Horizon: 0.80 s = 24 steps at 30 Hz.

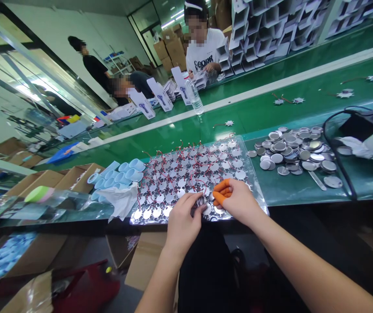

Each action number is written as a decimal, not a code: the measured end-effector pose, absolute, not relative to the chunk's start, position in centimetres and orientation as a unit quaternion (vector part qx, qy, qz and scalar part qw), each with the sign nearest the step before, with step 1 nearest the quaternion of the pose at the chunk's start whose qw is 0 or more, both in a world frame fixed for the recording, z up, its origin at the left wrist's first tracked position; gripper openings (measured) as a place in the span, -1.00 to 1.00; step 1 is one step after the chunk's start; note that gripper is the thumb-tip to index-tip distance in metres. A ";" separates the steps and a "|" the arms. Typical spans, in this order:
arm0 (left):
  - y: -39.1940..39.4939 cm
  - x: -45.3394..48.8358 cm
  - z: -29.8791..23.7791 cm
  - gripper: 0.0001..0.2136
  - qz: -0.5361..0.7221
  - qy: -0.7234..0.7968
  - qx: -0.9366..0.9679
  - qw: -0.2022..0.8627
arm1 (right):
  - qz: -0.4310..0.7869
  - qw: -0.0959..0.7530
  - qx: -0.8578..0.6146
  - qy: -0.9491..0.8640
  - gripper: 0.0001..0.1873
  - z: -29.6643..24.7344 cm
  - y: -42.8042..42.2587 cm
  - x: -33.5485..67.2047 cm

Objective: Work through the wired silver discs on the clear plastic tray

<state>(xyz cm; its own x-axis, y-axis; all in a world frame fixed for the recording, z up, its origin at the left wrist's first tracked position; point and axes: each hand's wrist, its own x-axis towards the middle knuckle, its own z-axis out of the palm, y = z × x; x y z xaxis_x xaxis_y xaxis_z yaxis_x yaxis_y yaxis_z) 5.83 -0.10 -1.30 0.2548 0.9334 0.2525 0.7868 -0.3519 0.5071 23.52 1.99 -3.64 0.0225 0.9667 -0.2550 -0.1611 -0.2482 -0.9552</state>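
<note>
A clear plastic sheet [189, 182] carries several rows of round metal discs with star-shaped boards and red wires. My left hand [183, 219] sits at the sheet's near edge, its fingertips on a wired disc [201, 201]. Orange finger cots cover the fingertips of my right hand [233, 195], which rests just to the right of that disc, fingers closed together. Whether those fingers pinch a wire, I cannot tell. A loose pile of silver metal discs [292, 152] lies to the right of the sheet, beyond my right hand.
Light blue cylindrical parts [117, 176] and a crumpled white glove [121, 201] lie left of the sheet. A green workbench [186, 145] holds scattered star boards. Across it, a co-worker [204, 50] handles white cartons. Cardboard boxes [143, 261] stand below the near edge.
</note>
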 end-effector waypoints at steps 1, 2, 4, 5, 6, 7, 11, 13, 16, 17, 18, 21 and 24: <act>-0.1 5.9 -1.4 -0.75 0.268 0.555 0.775 0.142 | 0.591 0.479 -0.527 -0.379 -0.88 -3.5 2.0 23.5; -0.2 5.9 -1.5 -0.75 0.275 0.557 0.771 0.141 | 0.595 0.477 -0.525 -0.378 -0.88 -3.4 2.0 23.5; -0.2 5.9 -1.9 -0.75 0.287 0.560 0.765 0.135 | 0.602 0.474 -0.523 -0.374 -0.88 -3.2 1.9 23.5; -0.3 5.8 -2.0 -0.75 0.292 0.562 0.762 0.133 | 0.607 0.471 -0.522 -0.371 -0.88 -3.2 2.0 23.5; -0.3 5.8 -2.2 -0.75 0.297 0.565 0.758 0.134 | 0.612 0.468 -0.521 -0.368 -0.88 -3.1 2.0 23.5; -0.3 5.8 -2.3 -0.75 0.304 0.569 0.751 0.137 | 0.615 0.464 -0.522 -0.366 -0.88 -3.1 2.0 23.5; -0.3 5.8 -2.6 -0.75 0.330 0.590 0.717 0.170 | 0.618 0.449 -0.530 -0.369 -0.87 -3.0 2.1 23.6; -0.3 5.8 -2.6 -0.75 0.340 0.598 0.700 0.192 | 0.623 0.443 -0.529 -0.368 -0.86 -3.1 2.2 23.6; -0.1 5.5 -2.5 -0.74 0.361 0.610 0.655 0.263 | 0.624 0.442 -0.531 -0.366 -0.87 -3.2 2.2 23.7; 0.0 5.4 -2.4 -0.74 0.375 0.608 0.633 0.298 | 0.622 0.445 -0.531 -0.365 -0.87 -3.2 2.2 23.7; 0.2 5.1 -2.4 -0.73 0.396 0.600 0.608 0.337 | 0.621 0.448 -0.531 -0.362 -0.87 -3.2 2.3 23.7; 0.7 4.3 -1.9 -0.67 0.508 0.541 0.504 0.441 | 0.617 0.465 -0.529 -0.350 -0.87 -2.7 2.4 23.9; 1.2 3.8 -0.9 -0.62 0.604 0.439 0.363 0.557 | 0.604 0.490 -0.535 -0.329 -0.86 -2.0 2.5 24.2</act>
<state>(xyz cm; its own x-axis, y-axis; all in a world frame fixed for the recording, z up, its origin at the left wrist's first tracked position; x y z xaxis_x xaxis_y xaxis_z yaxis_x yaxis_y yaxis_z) 3.84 1.19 -0.85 -0.1150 0.9920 -0.0516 -0.3543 0.0076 0.9351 24.23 2.47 -2.01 0.0530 0.9447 -0.3237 -0.2402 -0.3026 -0.9224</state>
